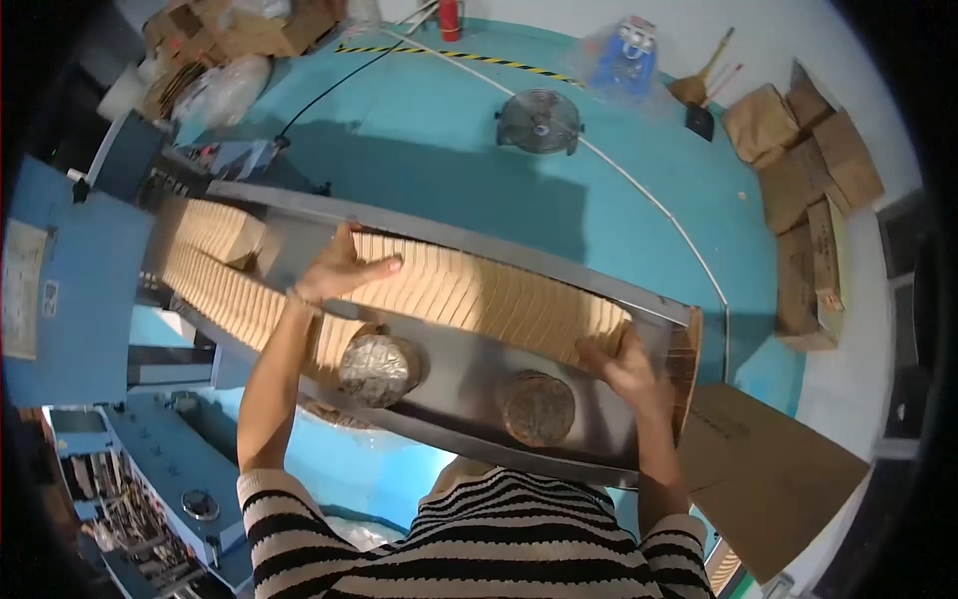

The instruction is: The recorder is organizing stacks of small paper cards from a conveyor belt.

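Observation:
A long row of thin cream-coloured pieces, packed face to face, lies along the far side of a grey metal trough. My left hand clasps its left end, thumb laid over the top. At the opposite end, my right hand presses against the row with bent fingers. The row is gripped between both hands. Another row of similar pieces curves along the trough's left part. Against its near end stands a round foil-wrapped block. A brownish round block sits farther right in the trough.
A blue machine adjoins the trough on the left, above a tray of metal tools. A cardboard sheet is at the right. Beyond the trough, a fan stands on the green floor; cardboard boxes line the wall.

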Motion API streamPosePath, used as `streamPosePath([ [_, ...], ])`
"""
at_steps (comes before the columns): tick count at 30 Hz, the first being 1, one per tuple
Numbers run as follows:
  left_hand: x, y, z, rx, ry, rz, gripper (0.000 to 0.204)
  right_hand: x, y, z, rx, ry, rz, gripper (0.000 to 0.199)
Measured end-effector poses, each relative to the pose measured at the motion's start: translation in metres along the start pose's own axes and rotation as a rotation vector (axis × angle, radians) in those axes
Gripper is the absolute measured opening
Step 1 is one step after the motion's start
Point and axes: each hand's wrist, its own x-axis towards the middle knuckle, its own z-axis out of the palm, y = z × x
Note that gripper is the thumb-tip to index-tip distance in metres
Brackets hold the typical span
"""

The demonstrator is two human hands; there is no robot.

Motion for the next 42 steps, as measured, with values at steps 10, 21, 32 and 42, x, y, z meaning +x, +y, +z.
streamPosePath([
  [10, -0.030, 0.011, 0.028, 0.046, 0.402, 0.528, 0.079, -0.025, 0.062, -0.001, 0.153, 0.524, -0.276, 0.077],
  [21, -0.029, 0.043, 0.055, 0.337, 0.201, 0.482, 0.109, -0.020, -0.009, 0.009, -0.471, 0.530, -0.307, 0.091],
  [32, -0.077, 0.064, -0.042, 0.159, 0.384, 0.981, 0.073, -0.125, -0.035, 0.024, -0.122, 1.056, -0.484, 0.082],
  [42, -0.270, 0.286, 0.122, 0.442, 0.340, 1.503, 0.055, -0.453, 0.108, -0.006, -0.025, 1.369, -0.077, 0.083],
])
